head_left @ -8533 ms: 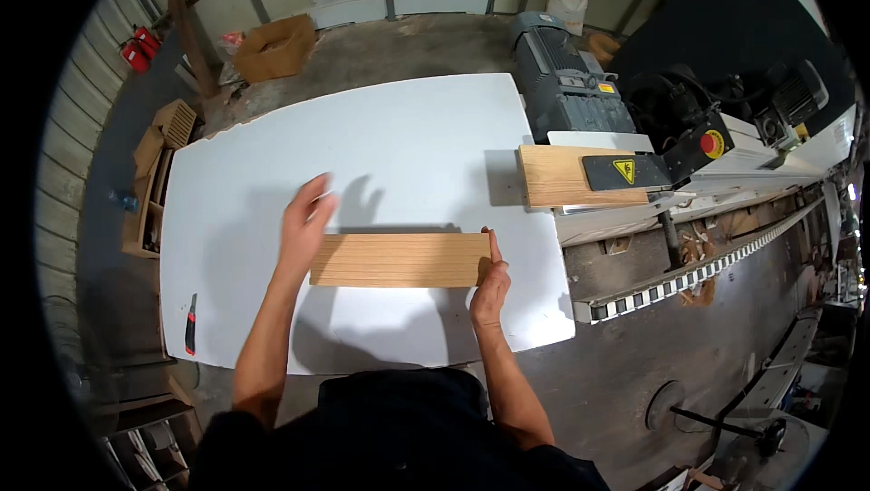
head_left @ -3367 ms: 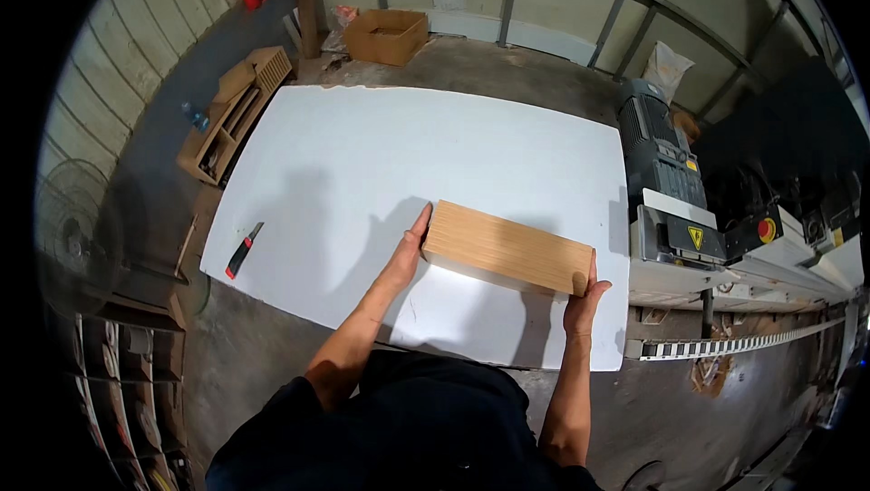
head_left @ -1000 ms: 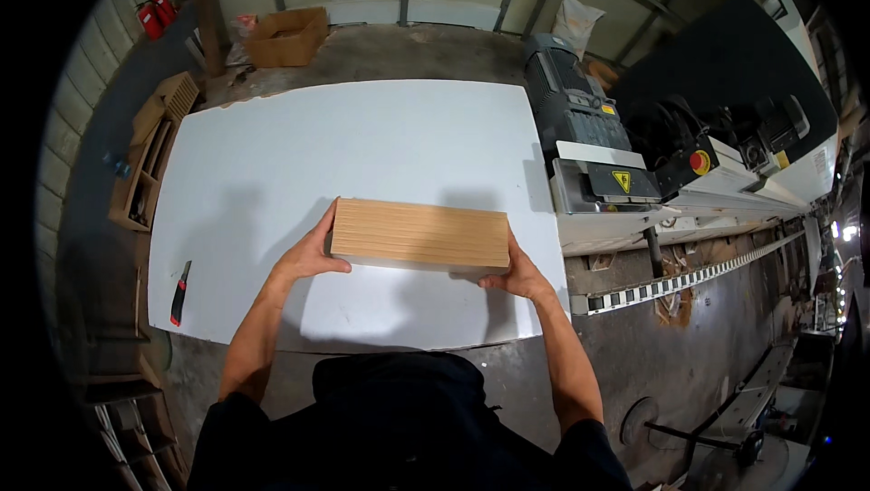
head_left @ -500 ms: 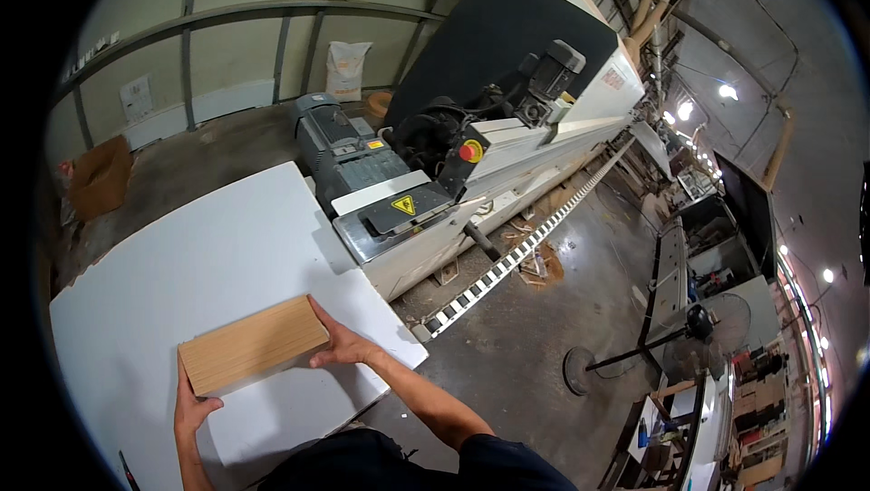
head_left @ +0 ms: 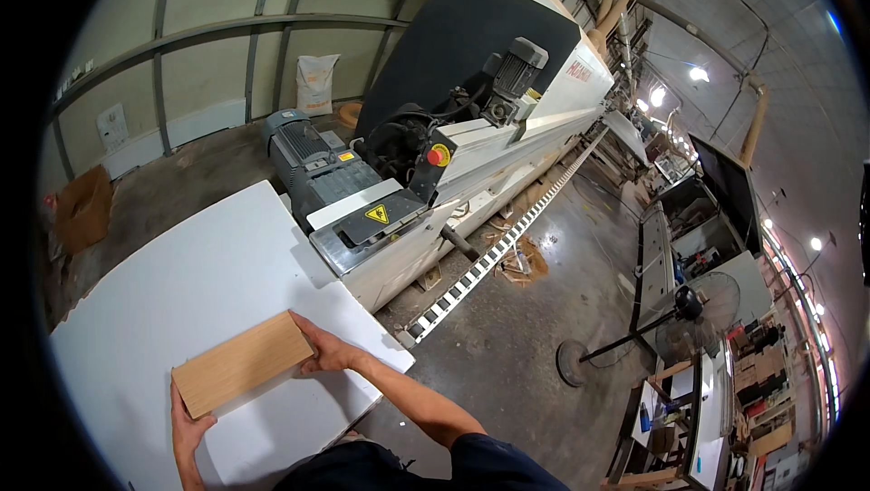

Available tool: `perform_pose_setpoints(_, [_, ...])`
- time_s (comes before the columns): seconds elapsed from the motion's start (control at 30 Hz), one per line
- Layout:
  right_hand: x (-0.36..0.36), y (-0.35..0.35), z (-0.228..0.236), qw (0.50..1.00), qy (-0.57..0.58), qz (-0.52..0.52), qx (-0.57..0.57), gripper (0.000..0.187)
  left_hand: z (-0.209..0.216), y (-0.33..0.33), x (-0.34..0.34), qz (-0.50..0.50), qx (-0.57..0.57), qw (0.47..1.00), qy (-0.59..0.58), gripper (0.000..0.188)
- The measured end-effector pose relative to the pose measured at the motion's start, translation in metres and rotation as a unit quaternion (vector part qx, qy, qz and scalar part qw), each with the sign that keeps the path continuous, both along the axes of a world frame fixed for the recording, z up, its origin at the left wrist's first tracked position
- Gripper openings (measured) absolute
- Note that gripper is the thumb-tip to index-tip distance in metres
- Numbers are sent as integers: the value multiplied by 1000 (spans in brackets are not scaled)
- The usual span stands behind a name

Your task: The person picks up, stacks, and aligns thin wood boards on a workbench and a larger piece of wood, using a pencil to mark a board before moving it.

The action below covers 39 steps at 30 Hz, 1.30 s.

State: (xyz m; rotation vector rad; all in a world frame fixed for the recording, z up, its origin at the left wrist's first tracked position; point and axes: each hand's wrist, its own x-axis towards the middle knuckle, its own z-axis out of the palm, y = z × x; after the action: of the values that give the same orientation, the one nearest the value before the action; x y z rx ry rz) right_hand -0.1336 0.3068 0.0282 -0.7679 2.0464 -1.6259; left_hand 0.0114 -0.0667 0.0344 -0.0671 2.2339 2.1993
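You have the wooden block (head_left: 243, 364) over the near part of the white tabletop (head_left: 208, 255), short of its right-hand edge; whether it rests there or is slightly raised, I cannot tell. Your left hand (head_left: 188, 429) is spread about as wide as the block's end, fingers along that end and thumb round the near corner. Your right hand (head_left: 331, 351) cups the opposite end, fingers reaching toward the far corner and thumb on the near side. The block is held between the two.

To hold it well, press inward evenly from both ends, keep its top face parallel to the white tabletop, and let both wrists turn together so that neither end dips. If it is several boards stacked, which I cannot make out, even pressure matters more, since a layer could slip.

As for containers, a brown cardboard box (head_left: 84, 210) sits beyond the far left of the white tabletop; its contents are unclear. A white sack (head_left: 315, 85) stands well past the tabletop's far edge, and whatever it holds is hidden.
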Motion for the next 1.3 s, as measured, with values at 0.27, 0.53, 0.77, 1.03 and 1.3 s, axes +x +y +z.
perform_pose_setpoints(0.27, [-10,2,-12,1000,1,22,0,114,15,0,-1,-16,-21,999,-17,104])
perform_pose_setpoints(0.53, [-13,14,2,993,15,-24,117,117,15,3,-19,-10,-166,985,-56,112])
perform_pose_setpoints(0.77, [-5,-6,17,995,-8,-5,98,118,26,-6,-3,-5,-174,979,-104,113])
perform_pose_setpoints(1.03, [19,-9,42,993,-10,-40,106,108,27,-20,-7,-24,-131,990,-50,107])
perform_pose_setpoints(1.3, [259,46,43,942,-55,-328,54,111,75,31,-11,-303,-112,946,-25,106])
